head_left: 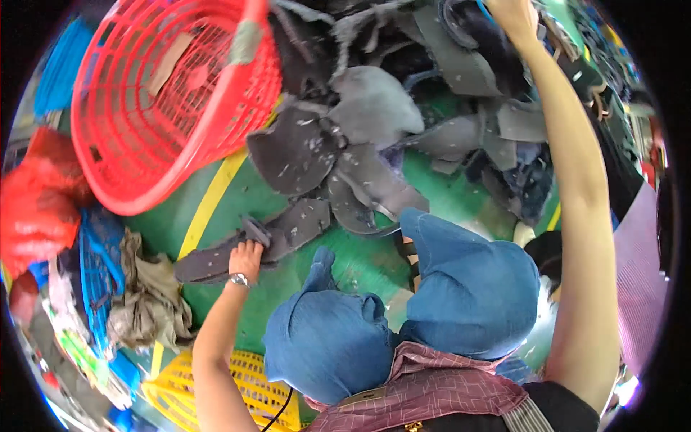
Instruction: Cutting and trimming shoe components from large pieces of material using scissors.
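My left hand (246,261), with a watch on the wrist, is closed on a dark grey fabric piece (302,219) lying on the green floor. A folded bit of cloth stands up beside its fingers. My right arm stretches far out to the upper right, where my right hand (512,16) is at a blue-edged dark piece (497,61); the picture's edge cuts off its fingers. Between the hands spreads a loose heap of grey cut pieces, among them a rounded light grey one (376,106) and a darker curved one (294,150).
A tilted red plastic basket (176,183) stands at the upper left, with a brown strip inside. A yellow basket (248,385) is by my left forearm. At the left lie a red bag (43,205) and crumpled beige cloth (147,295). My blue-clad knees (471,291) are in front.
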`<state>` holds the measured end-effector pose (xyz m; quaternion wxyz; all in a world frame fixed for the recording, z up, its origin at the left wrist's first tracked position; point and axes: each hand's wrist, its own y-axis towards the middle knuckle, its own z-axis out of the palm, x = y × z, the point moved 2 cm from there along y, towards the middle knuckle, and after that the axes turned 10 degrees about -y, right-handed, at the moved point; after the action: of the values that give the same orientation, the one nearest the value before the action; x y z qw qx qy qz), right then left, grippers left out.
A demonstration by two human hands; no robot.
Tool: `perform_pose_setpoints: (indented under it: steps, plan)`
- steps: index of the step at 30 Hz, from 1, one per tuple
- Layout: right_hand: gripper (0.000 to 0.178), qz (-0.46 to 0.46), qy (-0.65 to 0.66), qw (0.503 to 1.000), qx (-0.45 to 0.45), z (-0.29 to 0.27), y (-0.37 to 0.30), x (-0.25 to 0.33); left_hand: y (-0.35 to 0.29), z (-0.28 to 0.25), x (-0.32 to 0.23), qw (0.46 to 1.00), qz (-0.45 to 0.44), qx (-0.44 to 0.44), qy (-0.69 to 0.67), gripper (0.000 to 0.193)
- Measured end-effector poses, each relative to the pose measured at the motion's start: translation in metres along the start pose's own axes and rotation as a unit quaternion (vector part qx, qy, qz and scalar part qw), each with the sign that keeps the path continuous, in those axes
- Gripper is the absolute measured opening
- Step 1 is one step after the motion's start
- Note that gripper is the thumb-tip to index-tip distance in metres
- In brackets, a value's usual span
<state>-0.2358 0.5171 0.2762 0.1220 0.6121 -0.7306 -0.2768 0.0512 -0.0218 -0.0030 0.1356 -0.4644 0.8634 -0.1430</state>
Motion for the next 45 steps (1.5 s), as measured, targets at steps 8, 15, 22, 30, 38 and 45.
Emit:
perform_pose_setpoints:
  steps: [8,15,22,30,38,45]
  plan:
    - [0.038,-0.227,0.18,0.918,0.27,0.026,-0.282,0.098,0.012,-0.137,-0.061,0.945,-0.121,-0.296,-0.07,0.03]
    - [0.05,0.017,0.167,0.867,0.47,0.072,-0.345,0.094,0.051,-0.007,-0.122,0.967,-0.153,-0.202,-0.037,0.046]
    - [0.042,0.003,0.369,0.673,0.641,0.044,-0.295,0.083,0.076,-0.004,-0.091,0.968,-0.064,-0.242,-0.006,0.037]
    - [0.035,0.146,0.647,0.571,0.484,-0.043,-0.116,0.047,0.061,-0.108,-0.041,0.905,-0.159,-0.124,-0.375,0.043]
    - [0.045,-0.006,0.287,0.958,0.012,0.041,0.003,-0.01,-0.055,-0.111,0.066,0.815,-0.413,-0.011,-0.405,0.055]
    - [0.034,-0.164,-0.013,0.986,0.017,0.024,0.03,0.012,-0.118,-0.087,0.101,0.641,-0.328,-0.072,-0.69,0.023]
